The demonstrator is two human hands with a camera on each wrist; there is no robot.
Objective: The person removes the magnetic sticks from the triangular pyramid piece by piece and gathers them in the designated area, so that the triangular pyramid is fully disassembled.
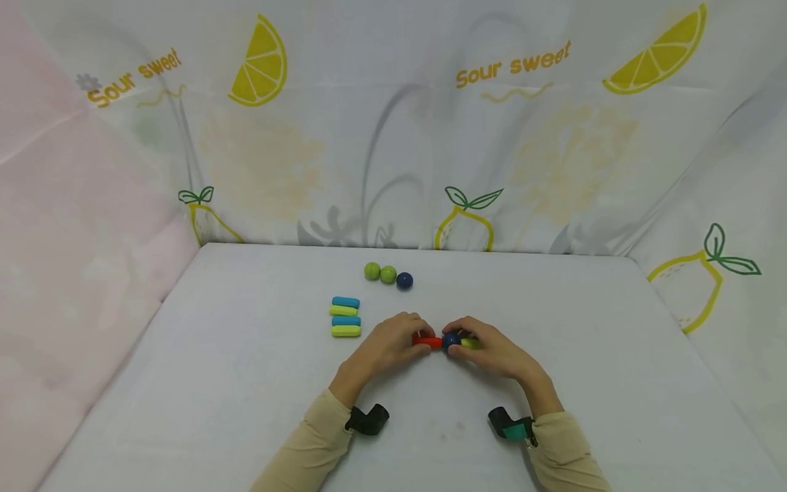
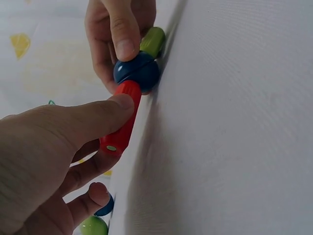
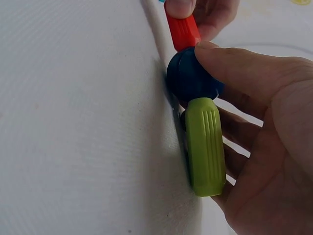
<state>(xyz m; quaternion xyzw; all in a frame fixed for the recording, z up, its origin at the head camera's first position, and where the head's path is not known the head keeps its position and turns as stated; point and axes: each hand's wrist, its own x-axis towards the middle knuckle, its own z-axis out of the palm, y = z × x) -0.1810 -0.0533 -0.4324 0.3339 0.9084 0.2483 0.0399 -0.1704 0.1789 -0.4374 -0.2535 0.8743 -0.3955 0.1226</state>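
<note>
My left hand [image 1: 395, 339] pinches a red ribbed rod [image 2: 121, 120] between thumb and fingers. One end of the rod meets a dark blue ball [image 3: 192, 75], which my right hand [image 1: 492, 347] grips with the thumb on top and fingers behind. From the ball's other side sticks out a yellow-green ribbed rod [image 3: 206, 147], alongside the right palm. Rod, ball and rod form a roughly straight line, low over the white table. Whether the red rod is seated in the ball or only touches it, I cannot tell.
Beyond the hands, two green balls [image 1: 388, 275] and another dark blue ball [image 1: 404, 281] sit in a row. Left of the left hand lies a column of several blue and yellow-green rods [image 1: 346, 321]. A lemon-print cloth [image 1: 406, 137] hangs behind the white table [image 1: 246, 383].
</note>
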